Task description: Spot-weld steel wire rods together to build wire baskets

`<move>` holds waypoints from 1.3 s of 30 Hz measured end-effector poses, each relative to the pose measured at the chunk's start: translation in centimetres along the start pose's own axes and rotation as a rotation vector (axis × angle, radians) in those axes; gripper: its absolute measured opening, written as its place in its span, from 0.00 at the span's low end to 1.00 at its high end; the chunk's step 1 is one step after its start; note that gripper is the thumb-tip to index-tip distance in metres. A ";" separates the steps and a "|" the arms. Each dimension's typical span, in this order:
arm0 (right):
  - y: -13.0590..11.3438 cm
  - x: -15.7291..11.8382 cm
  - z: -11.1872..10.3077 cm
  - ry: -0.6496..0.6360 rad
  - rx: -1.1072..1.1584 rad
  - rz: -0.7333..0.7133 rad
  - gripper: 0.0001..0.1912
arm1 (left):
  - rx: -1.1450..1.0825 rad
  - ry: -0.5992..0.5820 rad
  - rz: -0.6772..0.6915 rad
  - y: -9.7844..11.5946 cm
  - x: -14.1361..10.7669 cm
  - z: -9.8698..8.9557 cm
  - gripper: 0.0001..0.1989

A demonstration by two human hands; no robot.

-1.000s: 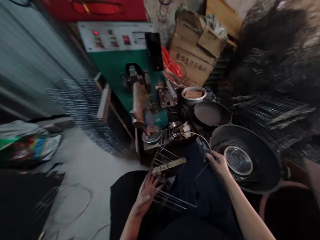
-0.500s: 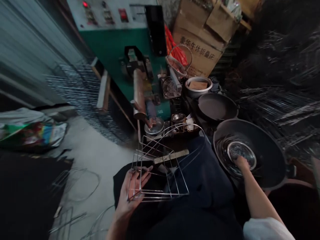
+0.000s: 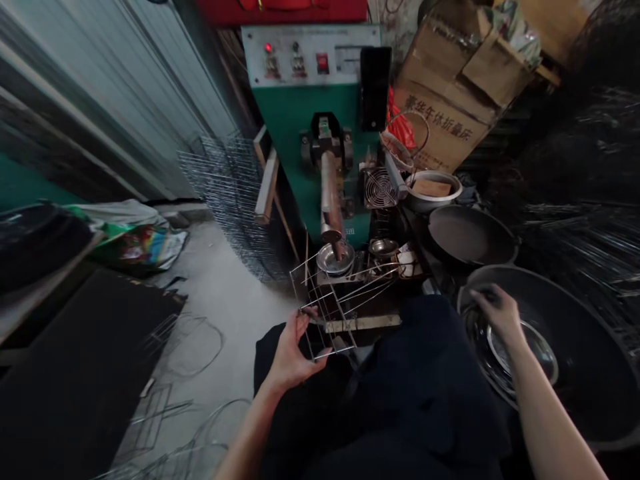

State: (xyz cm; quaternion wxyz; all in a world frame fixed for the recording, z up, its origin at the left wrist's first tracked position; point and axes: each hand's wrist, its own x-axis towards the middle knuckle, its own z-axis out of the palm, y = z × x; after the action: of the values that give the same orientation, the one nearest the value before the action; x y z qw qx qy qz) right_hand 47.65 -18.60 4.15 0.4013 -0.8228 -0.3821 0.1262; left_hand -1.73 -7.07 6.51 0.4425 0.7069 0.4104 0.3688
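Note:
My left hand (image 3: 294, 350) grips a wire rack (image 3: 345, 348), a welded frame of thin metal rods, at its near left corner. The rack's far part lies in front of the metal dish (image 3: 336, 259) under the machine's copper-coloured arm (image 3: 330, 190). My right hand (image 3: 503, 317) is raised over the left side of a large dark pan (image 3: 590, 373). Its fingers are pinched together; something small and dark may be between them, but blur hides what it is. Below that hand a shiny round bowl (image 3: 547, 357) rests in the pan, among coiled wire rings.
A green spot-welding machine (image 3: 280, 110) with a red-lit panel stands ahead. Stacked wire grids (image 3: 225, 193) lean to its left. A second pan (image 3: 473, 233), a white basin (image 3: 434, 189) and cardboard boxes (image 3: 440, 113) stand right. Wire frames (image 3: 155, 417) lie on the floor.
My right hand has come up out of the bowl in the large pan. My left hand has turned the wire rack and moved it toward the machine. The view has swung left.

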 end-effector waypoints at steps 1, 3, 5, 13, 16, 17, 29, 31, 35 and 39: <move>-3.6 0.2 1.0 -0.105 0.126 -0.110 0.21 | 0.038 0.002 0.014 -0.1 0.2 0.0 0.42; -10.6 0.0 3.3 -0.338 0.261 -0.291 0.20 | 0.097 -0.005 0.045 -0.2 0.4 -0.2 0.42; -16.1 -0.5 5.5 -0.534 0.283 -0.490 0.16 | 0.132 -0.019 0.069 -0.4 0.5 -0.6 0.42; -20.9 -0.1 12.0 -0.442 0.045 -1.042 0.12 | 0.131 0.043 -0.014 -2.5 0.1 -2.8 0.47; -20.8 0.2 13.4 -0.457 -0.010 -1.084 0.14 | 0.079 0.026 -0.011 -3.4 0.3 -3.1 0.46; -20.8 0.1 13.7 -0.465 -0.041 -1.093 0.15 | 0.060 0.021 -0.001 -3.6 0.4 -3.0 0.45; -21.8 -0.5 15.8 -0.344 -0.057 -1.216 0.17 | -0.004 0.036 0.048 -6.4 0.7 -3.2 0.49; -21.8 -0.4 16.2 -0.343 -0.030 -1.205 0.17 | 0.018 0.041 0.068 -6.6 0.8 -3.3 0.49; -21.8 -0.2 17.0 -0.342 -0.009 -1.166 0.17 | 0.041 0.064 0.107 -6.9 1.1 -3.5 0.48; -21.9 -0.2 17.7 -0.322 0.017 -1.169 0.15 | 0.051 0.096 0.117 -7.0 1.1 -3.6 0.47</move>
State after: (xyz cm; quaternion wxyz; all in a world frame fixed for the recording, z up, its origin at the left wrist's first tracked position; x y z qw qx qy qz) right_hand 26.86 -0.32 9.33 0.3481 -0.4441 -0.8256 0.0109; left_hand -6.27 -3.05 1.44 0.3817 0.7224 0.3983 0.4168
